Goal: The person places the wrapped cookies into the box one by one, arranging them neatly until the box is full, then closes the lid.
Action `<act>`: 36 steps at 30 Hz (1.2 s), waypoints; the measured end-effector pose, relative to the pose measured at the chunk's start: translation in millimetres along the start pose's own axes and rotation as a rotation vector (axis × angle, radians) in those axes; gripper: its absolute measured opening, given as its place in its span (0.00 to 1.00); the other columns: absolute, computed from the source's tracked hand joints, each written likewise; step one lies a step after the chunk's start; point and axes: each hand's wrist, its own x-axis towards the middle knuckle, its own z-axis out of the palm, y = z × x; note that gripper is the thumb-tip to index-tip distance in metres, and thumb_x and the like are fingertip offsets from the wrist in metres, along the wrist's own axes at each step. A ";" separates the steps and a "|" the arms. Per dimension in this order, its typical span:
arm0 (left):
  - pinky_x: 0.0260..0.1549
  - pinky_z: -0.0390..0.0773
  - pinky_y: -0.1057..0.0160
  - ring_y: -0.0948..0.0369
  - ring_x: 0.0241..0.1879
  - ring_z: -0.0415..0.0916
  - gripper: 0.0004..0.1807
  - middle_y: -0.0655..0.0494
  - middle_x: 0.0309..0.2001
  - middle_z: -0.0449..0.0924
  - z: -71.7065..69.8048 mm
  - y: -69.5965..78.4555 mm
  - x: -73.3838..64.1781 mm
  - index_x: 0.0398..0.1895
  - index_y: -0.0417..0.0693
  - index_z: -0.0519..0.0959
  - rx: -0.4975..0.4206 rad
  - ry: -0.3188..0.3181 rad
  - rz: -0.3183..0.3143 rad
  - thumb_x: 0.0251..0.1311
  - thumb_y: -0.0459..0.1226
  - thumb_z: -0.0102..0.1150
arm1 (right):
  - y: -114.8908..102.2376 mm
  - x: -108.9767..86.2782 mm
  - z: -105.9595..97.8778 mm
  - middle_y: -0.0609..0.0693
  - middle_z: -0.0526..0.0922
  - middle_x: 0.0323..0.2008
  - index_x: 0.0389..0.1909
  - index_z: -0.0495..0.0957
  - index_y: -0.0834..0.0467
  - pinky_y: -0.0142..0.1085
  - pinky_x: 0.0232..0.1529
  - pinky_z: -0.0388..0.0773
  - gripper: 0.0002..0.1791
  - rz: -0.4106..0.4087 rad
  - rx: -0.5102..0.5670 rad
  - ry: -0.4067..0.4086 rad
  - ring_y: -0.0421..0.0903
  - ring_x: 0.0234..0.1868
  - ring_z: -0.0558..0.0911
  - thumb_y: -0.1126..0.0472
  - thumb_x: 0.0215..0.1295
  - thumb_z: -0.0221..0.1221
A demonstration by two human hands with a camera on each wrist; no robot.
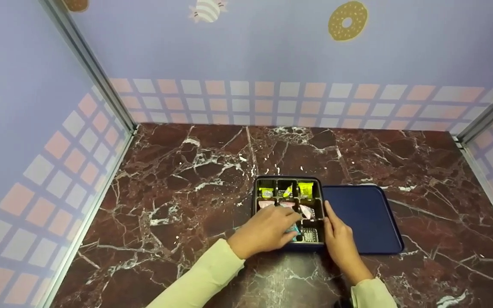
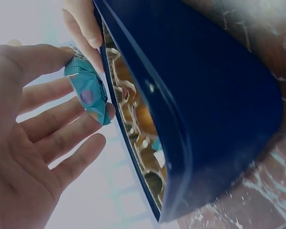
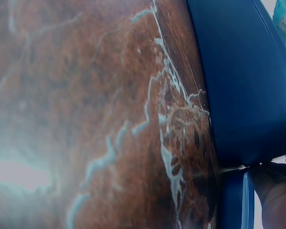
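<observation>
A dark blue box point(image 1: 288, 176) with a divided insert stands on the table. Between thumb and fingers, my left hand point(image 1: 265, 229) holds a small blue-wrapped candy point(image 2: 88, 88) over the box's front row. My right hand point(image 1: 341, 241) rests along the box's right side, fingers mostly straight. Yellow-green packets point(image 1: 306, 188) lie in the back row. Pink-wrapped pieces point(image 1: 307, 211) sit in the middle row, partly hidden by my left hand. The front right compartment point(image 1: 310, 234) shows a patterned bottom. My left hand covers the front left compartment.
A flat dark blue lid point(image 1: 366, 218) lies on the table right of the box, close against it. The marbled red-brown table point(image 1: 195, 192) is enclosed by patterned panels point(image 1: 229, 51) at the back and both sides.
</observation>
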 end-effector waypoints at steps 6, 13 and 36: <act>0.36 0.82 0.64 0.62 0.31 0.80 0.16 0.60 0.37 0.83 9.6 7.6 9.1 0.47 0.51 0.78 -0.006 -0.008 -0.008 0.59 0.46 0.62 | -0.8 0.6 0.1 0.67 0.75 0.59 0.69 0.65 0.61 0.54 0.58 0.74 0.26 -0.007 -0.008 0.005 0.60 0.59 0.76 0.67 0.71 0.50; 0.32 0.81 0.67 0.62 0.30 0.79 0.19 0.59 0.46 0.80 16.1 17.2 16.6 0.52 0.51 0.77 -0.021 -0.022 -0.037 0.58 0.46 0.62 | -1.0 0.3 0.6 0.67 0.75 0.59 0.69 0.65 0.61 0.54 0.58 0.74 0.25 -0.014 -0.004 0.009 0.60 0.59 0.77 0.68 0.71 0.49; 0.35 0.77 0.64 0.64 0.36 0.80 0.19 0.62 0.37 0.81 26.7 34.0 35.8 0.45 0.54 0.80 0.094 0.001 -0.030 0.53 0.52 0.66 | -1.2 0.6 -0.3 0.65 0.75 0.59 0.69 0.65 0.60 0.53 0.55 0.76 0.26 0.024 0.015 -0.008 0.57 0.58 0.78 0.67 0.71 0.50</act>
